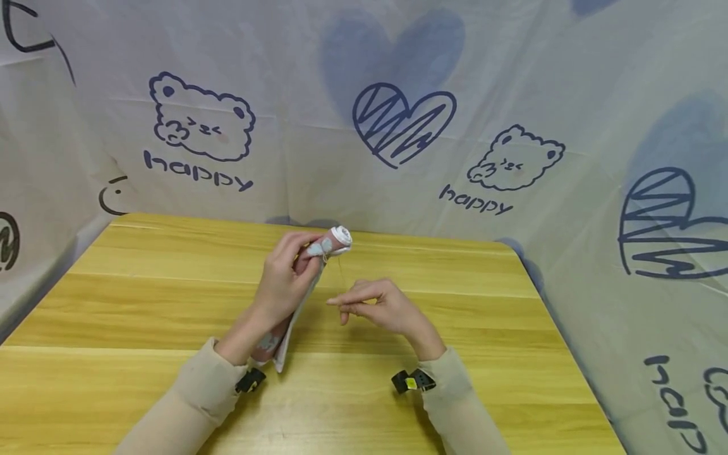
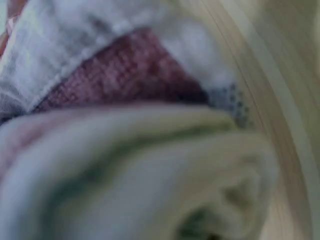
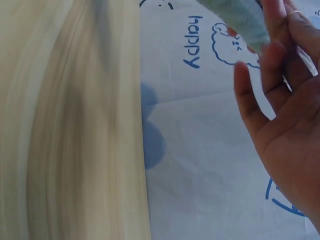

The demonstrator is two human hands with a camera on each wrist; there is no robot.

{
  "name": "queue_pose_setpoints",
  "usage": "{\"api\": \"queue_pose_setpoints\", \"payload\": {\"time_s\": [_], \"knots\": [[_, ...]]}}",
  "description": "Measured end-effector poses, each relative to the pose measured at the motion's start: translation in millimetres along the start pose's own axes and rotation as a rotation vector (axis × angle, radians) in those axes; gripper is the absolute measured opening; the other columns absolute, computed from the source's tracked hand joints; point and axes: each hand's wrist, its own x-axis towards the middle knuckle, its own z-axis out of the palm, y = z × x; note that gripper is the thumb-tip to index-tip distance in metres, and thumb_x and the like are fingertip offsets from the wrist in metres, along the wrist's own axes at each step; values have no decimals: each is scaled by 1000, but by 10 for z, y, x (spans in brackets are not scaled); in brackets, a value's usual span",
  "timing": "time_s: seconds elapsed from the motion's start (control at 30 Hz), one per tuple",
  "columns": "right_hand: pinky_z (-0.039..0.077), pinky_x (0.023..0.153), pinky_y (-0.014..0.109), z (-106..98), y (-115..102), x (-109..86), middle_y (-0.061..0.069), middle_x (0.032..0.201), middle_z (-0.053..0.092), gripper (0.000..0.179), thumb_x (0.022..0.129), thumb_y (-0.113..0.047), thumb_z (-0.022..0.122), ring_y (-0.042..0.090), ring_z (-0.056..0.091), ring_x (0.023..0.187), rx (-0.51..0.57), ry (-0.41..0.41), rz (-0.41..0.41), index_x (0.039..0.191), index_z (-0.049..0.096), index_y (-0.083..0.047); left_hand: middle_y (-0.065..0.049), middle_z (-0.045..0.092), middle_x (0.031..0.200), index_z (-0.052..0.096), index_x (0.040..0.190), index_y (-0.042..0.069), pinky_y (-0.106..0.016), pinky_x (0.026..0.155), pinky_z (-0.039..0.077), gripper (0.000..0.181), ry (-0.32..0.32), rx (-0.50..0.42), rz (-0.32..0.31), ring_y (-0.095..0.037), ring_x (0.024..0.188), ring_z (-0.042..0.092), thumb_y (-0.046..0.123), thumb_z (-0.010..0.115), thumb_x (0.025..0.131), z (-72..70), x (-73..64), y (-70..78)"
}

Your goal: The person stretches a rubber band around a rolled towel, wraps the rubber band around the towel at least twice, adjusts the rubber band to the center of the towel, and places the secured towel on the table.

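Note:
A rolled towel (image 1: 325, 246), pink with pale blue-grey patches and a white edge, slants up and away over the table. My left hand (image 1: 281, 278) grips it near its far end, fingers over the top and thumb on the near side. A thin string (image 1: 342, 272) hangs from the roll by that thumb and runs down toward my right hand (image 1: 383, 306), whose thumb and fingers pinch its lower end. The coiled end of the towel (image 2: 150, 170) fills the left wrist view, blurred. In the right wrist view, a pale green part of the towel (image 3: 240, 20) shows beyond the fingertips.
The wooden table (image 1: 483, 379) spreads under both arms. Behind it hangs a pale cloth backdrop (image 1: 318, 170) with hearts, bear faces and lettering, meeting the table's far edge. Dark wrist cameras sit at both cuffs, including the right camera (image 1: 412, 382).

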Motion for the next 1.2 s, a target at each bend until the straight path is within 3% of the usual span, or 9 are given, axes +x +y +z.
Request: {"api": "queue_pose_setpoints", "payload": {"time_s": [0.13, 0.3, 0.47, 0.57, 0.7, 0.8, 1.0, 1.1, 1.2], "knots": [[50, 68, 30, 33, 22, 51, 22, 90, 76, 24, 97, 1, 68, 19, 69, 83, 56, -16, -147, 114, 69, 17, -19, 64, 115, 66, 122, -5, -18, 82, 49, 30, -20, 16, -4, -25, 97, 63, -7, 69, 92, 15, -16, -3], [53, 70, 30, 112, -8, 86, 22, 87, 74, 47, 101, -25, 64, 21, 69, 83, 54, 92, -225, 125, 65, 15, -19, 63, 113, 66, 122, -5, -17, 82, 48, 30, -10, 25, -34, -26, 95, 63, -6, 70, 92, 23, -36, -3], [48, 58, 26, 220, 15, 113, 19, 79, 72, 52, 106, -40, 52, 22, 65, 67, -47, 248, -301, 151, 55, -14, -20, 61, 107, 67, 122, -7, -16, 79, 46, 31, 12, 42, -69, -25, 90, 60, -7, 69, 92, 22, -41, -14], [48, 59, 25, 281, 36, 135, 24, 86, 70, 55, 107, -46, 45, 17, 54, 57, -54, 316, -331, 160, 38, -34, -20, 61, 106, 67, 122, -7, -17, 79, 46, 30, 23, 42, -88, -25, 91, 59, -6, 69, 92, 24, -33, -8], [50, 64, 24, 342, 50, 147, 36, 99, 61, 68, 106, -52, 44, 18, 42, 51, 54, 349, -305, 166, 15, -40, -20, 60, 105, 67, 122, -6, -19, 80, 46, 29, 36, 40, -95, -26, 90, 59, -5, 69, 93, 19, -14, 15], [48, 59, 22, 363, 67, 131, 37, 99, 61, 72, 103, -58, 46, 20, 41, 51, 92, 347, -243, 166, 17, -39, -20, 59, 104, 66, 122, -6, -20, 78, 46, 29, 50, 43, -87, -27, 88, 59, -4, 69, 92, 11, -3, 36], [43, 46, 27, 358, 89, 100, 20, 81, 64, 65, 105, -63, 30, 17, 41, 46, -35, 292, -166, 165, 25, -38, -18, 54, 96, 64, 131, -1, -23, 67, 43, 40, 61, 73, -29, -21, 78, 52, -6, 67, 92, 17, -13, 25], [44, 45, 30, 362, 91, 105, 17, 79, 64, 64, 106, -62, 24, 18, 42, 44, -63, 281, -171, 165, 22, -39, -16, 49, 93, 64, 137, 7, -21, 60, 38, 46, 59, 80, 4, -16, 73, 45, -7, 65, 93, 27, -24, 11], [51, 56, 29, 380, 88, 118, 20, 83, 67, 64, 106, -62, 24, 18, 44, 43, -60, 293, -189, 166, 18, -40, -15, 46, 92, 68, 134, 8, -18, 59, 36, 45, 84, 67, 14, -14, 71, 43, -8, 64, 93, 32, -34, -2]]}}
